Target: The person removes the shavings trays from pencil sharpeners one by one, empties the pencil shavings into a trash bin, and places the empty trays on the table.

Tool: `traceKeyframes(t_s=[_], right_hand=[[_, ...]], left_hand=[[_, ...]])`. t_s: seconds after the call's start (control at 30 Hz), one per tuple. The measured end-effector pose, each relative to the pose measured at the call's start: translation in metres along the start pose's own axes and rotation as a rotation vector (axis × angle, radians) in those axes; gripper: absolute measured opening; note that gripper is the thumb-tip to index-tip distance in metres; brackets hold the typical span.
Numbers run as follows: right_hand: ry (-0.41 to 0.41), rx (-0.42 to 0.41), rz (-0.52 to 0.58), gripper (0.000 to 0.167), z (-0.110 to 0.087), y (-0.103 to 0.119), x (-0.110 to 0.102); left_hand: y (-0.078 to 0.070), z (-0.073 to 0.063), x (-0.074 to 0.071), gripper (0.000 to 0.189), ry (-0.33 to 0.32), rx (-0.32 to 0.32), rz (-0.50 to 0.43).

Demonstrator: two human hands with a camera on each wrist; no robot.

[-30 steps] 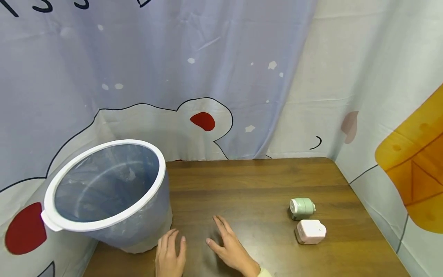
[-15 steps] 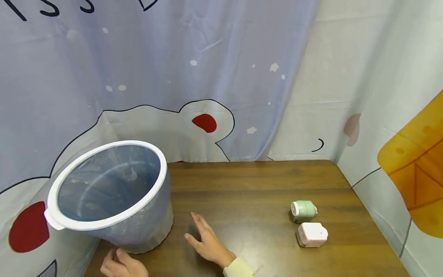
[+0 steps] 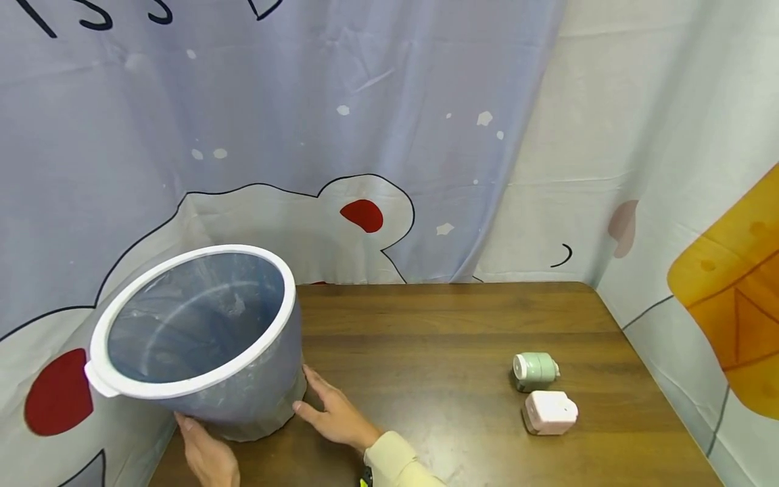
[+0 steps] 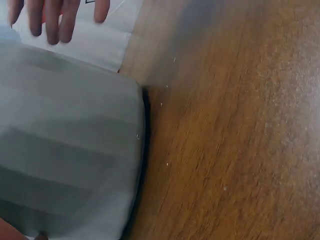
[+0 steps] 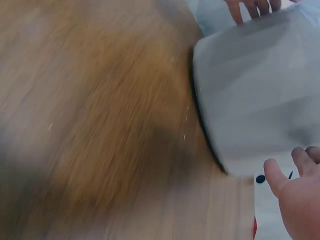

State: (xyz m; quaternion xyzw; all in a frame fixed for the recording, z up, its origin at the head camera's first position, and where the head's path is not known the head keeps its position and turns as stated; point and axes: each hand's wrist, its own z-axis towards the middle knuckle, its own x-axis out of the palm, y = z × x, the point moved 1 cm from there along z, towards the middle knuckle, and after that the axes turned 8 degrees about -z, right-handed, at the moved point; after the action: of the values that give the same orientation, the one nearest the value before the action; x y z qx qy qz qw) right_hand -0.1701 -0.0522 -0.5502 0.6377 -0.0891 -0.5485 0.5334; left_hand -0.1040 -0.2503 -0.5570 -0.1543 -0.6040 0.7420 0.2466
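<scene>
A large translucent bucket (image 3: 243, 399) with a white rim and a small side tab stands at the left of the wooden table. My left hand (image 3: 207, 450) is at the lower front left of its wall, with part of the fingers hidden behind the wall. On the opposite side my right hand (image 3: 337, 412) has its fingers fairly straight, the fingertips right at the lower wall. In the right wrist view, the thumb and fingers of my right hand (image 5: 300, 190) lie close beside the pale bucket wall (image 5: 255, 95). The bucket's inside shows nothing but its bluish bottom.
On the right of the table (image 3: 426, 352) lie a small green and white object (image 3: 535, 370) and a pale pink block-like object (image 3: 550, 412), side by side. Printed curtains (image 3: 365, 101) hang behind the table and along its right side.
Both hands have moved left to the bucket, the left hand to its front left and the right hand to its right side. The bucket and the small objects stay in place.
</scene>
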Motion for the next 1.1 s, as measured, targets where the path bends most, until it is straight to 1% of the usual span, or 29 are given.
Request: traceKeyframes(t_s=[0.07, 0.1, 0.17, 0.27, 0.37, 0.47, 0.57, 0.8, 1.1], right_hand=[[0.024, 0.006, 0.024, 0.067, 0.005, 0.004, 0.003], [0.035, 0.015, 0.037, 0.067, 0.007, 0.006, 0.005], [0.047, 0.018, 0.043, 0.068, 0.010, 0.008, 0.008], [0.047, 0.019, 0.021, 0.069, 0.012, 0.010, 0.010], [0.044, 0.029, 0.015, 0.071, 0.012, 0.011, 0.012], [0.043, 0.050, 0.022, 0.075, 0.011, 0.011, 0.013], [0.043, 0.080, 0.042, 0.080, 0.010, 0.011, 0.014], [0.041, 0.128, 0.092, 0.085, 0.007, 0.011, 0.013], [0.011, 0.153, 0.073, 0.083, 0.003, 0.011, 0.011]], left_hand=[[0.001, 0.002, -0.001, 0.044, 0.024, -0.013, 0.000], [0.001, 0.002, -0.001, 0.044, 0.022, -0.008, -0.009], [0.002, 0.002, -0.002, 0.044, 0.012, -0.005, -0.013], [0.003, 0.000, -0.004, 0.043, -0.017, -0.008, -0.018], [0.002, -0.002, -0.004, 0.043, -0.033, -0.042, 0.012], [0.001, -0.005, -0.003, 0.043, -0.032, -0.083, 0.038], [-0.001, -0.009, -0.001, 0.043, -0.036, -0.108, 0.050], [-0.002, -0.014, 0.002, 0.042, -0.038, -0.099, 0.052], [-0.004, -0.016, 0.003, 0.040, -0.029, -0.107, 0.065]])
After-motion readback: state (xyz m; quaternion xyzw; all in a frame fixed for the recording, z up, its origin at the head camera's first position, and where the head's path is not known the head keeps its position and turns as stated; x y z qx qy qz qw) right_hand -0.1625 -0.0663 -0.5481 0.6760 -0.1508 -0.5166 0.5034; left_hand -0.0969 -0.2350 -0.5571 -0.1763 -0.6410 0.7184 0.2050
